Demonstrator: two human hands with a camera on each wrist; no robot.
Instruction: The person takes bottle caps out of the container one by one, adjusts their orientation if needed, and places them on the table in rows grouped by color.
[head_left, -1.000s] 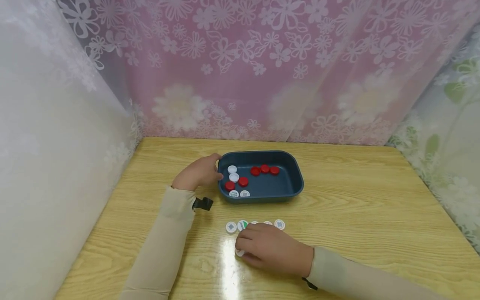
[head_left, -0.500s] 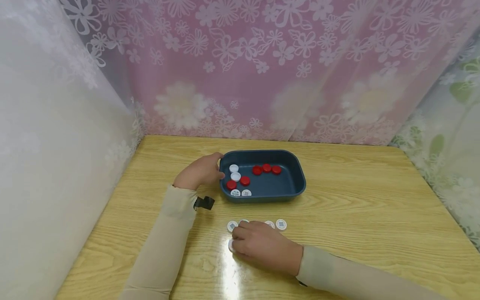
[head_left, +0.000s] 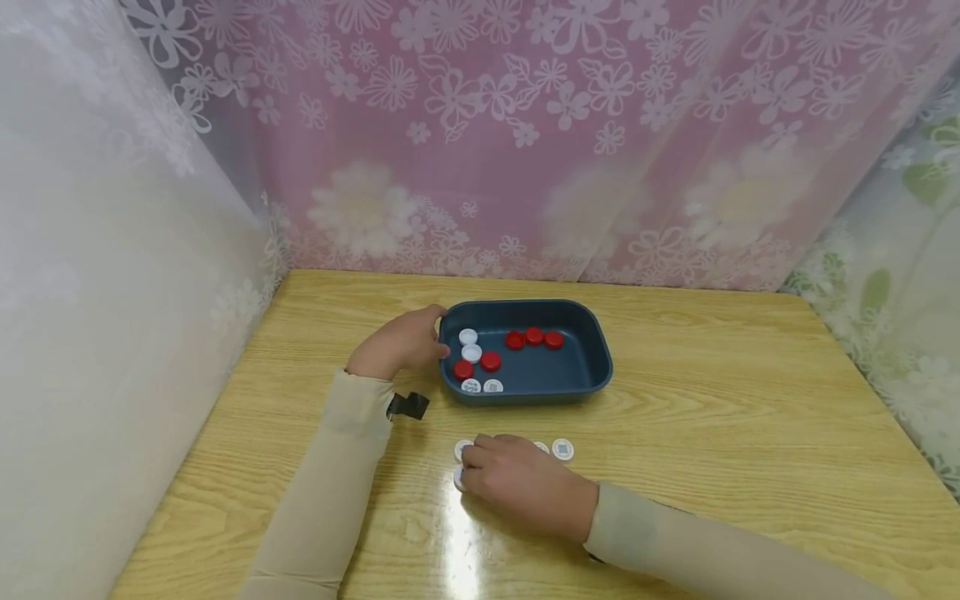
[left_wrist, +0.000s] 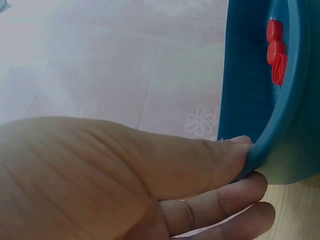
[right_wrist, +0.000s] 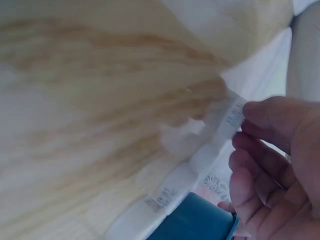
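Observation:
My left hand (head_left: 401, 342) grips the left end of a dark blue tray (head_left: 547, 398). In the left wrist view the thumb lies over the inside of the rim (left_wrist: 292, 85), with fingers outside below it. My right hand (head_left: 528, 483) pinches a white bottle cap (head_left: 459, 477) at the table, its edge print showing as a white cap (right_wrist: 231, 117) between thumb and finger in the right wrist view. Just behind it runs a row of white caps, partly hidden by the hand; one white cap (head_left: 562, 449) shows whole at the right end.
Inside the tray lie several red caps (head_left: 534, 336) and several white caps (head_left: 471, 354), most toward the left end. The wooden table (head_left: 712, 400) backs onto a pink flowered curtain (head_left: 480, 167), with pale curtains at both sides.
My right hand has shifted left and slightly away from me with the white cap, now close to the row's left end. The left hand keeps its grip on the tray.

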